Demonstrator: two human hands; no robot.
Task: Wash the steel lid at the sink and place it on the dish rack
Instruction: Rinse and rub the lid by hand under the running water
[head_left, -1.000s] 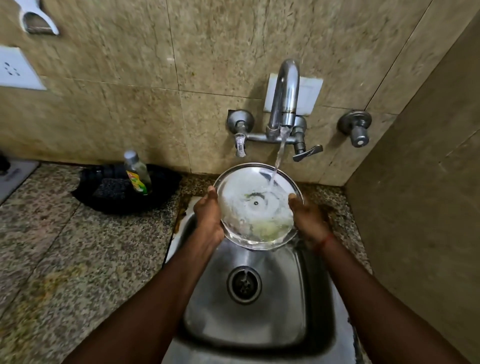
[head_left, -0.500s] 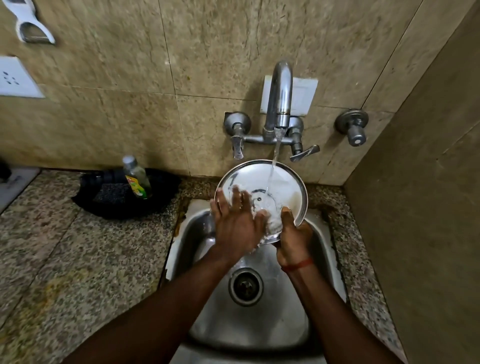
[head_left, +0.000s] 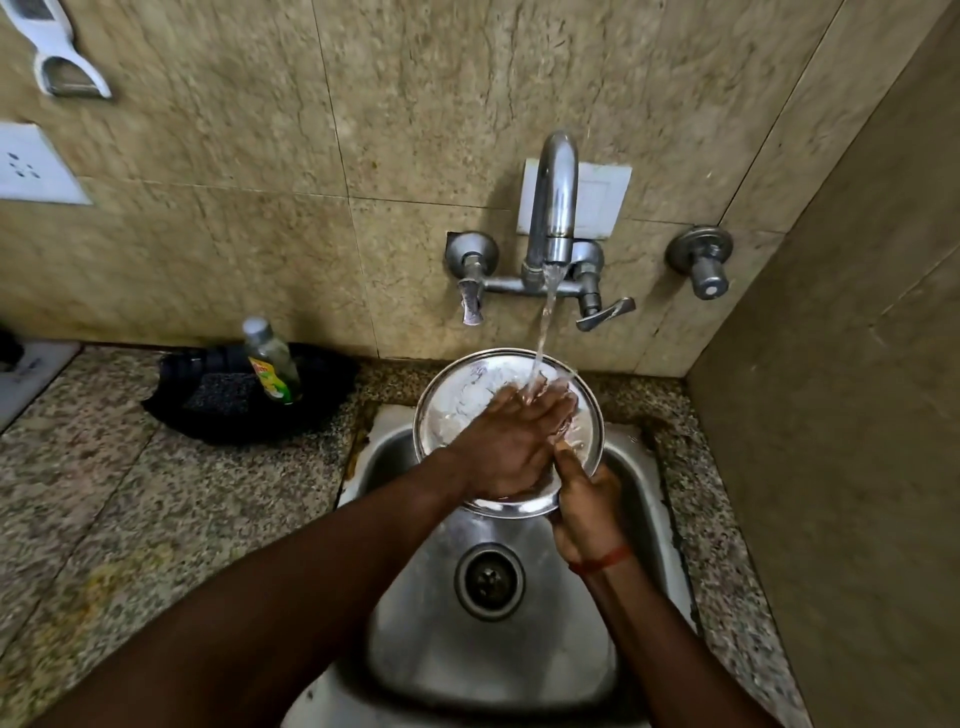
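The round steel lid (head_left: 457, 400) is held tilted over the back of the steel sink (head_left: 634, 499), under the running tap (head_left: 556, 208). My right hand (head_left: 584, 512) grips the lid's lower right rim, thumb on its face. My left hand (head_left: 511, 441) lies flat across the lid's face, fingers spread, with the water stream falling on the fingertips. The hand hides the lid's centre. No dish rack is in view.
A black tray (head_left: 208, 410) with a scrubber and a dish-soap bottle (head_left: 270, 361) sits on the granite counter (head_left: 104, 493) left of the sink. The drain (head_left: 488, 579) lies below the hands. A tiled side wall (head_left: 831, 467) closes the right.
My left hand left the lid's left rim and slid flat across its face toward the right. My right hand shifted from the right edge to the lower rim.
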